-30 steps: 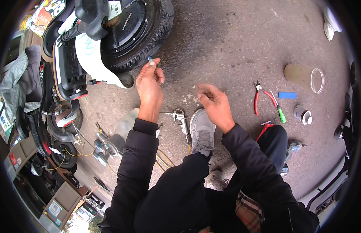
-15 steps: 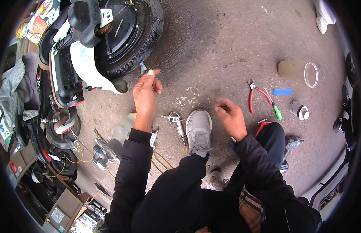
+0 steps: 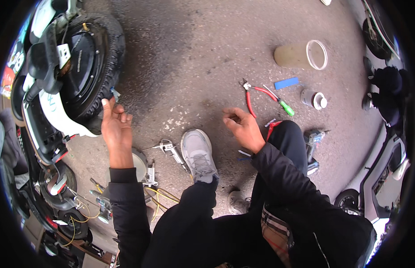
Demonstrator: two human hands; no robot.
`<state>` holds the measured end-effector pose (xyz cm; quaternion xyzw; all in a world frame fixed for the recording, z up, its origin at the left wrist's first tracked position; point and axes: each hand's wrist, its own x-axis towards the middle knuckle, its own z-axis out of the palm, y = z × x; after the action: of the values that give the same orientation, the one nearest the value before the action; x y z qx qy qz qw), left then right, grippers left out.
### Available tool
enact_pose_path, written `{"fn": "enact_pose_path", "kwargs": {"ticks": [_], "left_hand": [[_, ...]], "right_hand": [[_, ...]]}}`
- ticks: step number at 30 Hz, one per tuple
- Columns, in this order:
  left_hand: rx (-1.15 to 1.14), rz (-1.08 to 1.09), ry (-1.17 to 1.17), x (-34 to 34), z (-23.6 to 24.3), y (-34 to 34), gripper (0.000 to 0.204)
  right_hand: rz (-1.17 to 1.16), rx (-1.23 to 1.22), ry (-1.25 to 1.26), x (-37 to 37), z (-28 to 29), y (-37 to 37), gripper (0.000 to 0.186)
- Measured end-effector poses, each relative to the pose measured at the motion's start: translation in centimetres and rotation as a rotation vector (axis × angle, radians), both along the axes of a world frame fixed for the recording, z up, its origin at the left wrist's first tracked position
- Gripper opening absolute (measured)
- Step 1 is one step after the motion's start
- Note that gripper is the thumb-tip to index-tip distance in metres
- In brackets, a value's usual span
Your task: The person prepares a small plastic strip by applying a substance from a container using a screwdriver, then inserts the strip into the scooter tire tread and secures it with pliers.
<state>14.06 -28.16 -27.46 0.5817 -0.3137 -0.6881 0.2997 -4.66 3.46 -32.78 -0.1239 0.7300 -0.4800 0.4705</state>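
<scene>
My left hand (image 3: 116, 134) is raised beside the black knobbly tyre (image 3: 114, 58) of a white and black scooter (image 3: 50, 105). Its thumb points up, the other fingers are half bent and apart, and I see nothing in it. A small pale-blue piece (image 3: 115, 93) sticks out at the tyre's edge, just above the thumb tip; whether they touch I cannot tell. Over the ground past my right knee, my right hand (image 3: 245, 131) is loosely curled, thumb close to the fingers, with nothing visible in it. Red-handled pliers (image 3: 249, 102) lie just beyond it.
A green-handled screwdriver (image 3: 285, 107), a blue block (image 3: 286, 83), a small tin (image 3: 313, 99) and a cloudy tub (image 3: 297, 56) lie on the right. An air blow gun (image 3: 170, 152) rests by my left shoe (image 3: 199, 154). A power drill (image 3: 312, 145) lies beside my right knee.
The whole view has shifted and turned, carrying the scooter leftward. My left thumb has moved slightly left past the blue piece. My right hand is nearer the pliers.
</scene>
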Motion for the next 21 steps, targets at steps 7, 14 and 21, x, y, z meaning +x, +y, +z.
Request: {"fn": "enact_pose_path", "kwargs": {"ticks": [7,14,21], "left_hand": [[0.055,-0.125,-0.012,-3.2,-0.2,-0.6,0.053],[0.075,-0.350,0.008,-3.4,0.3,1.1,0.030],[-0.409,-0.512,-0.281,0.5,3.6,3.4,0.032]], "right_hand": [[-0.104,0.153,0.373,-5.0,-0.3,2.0,0.052],[0.320,0.476,0.921,-7.2,-1.9,1.9,0.095],[0.396,0.484,1.015,-8.1,-3.8,2.4,0.061]]}}
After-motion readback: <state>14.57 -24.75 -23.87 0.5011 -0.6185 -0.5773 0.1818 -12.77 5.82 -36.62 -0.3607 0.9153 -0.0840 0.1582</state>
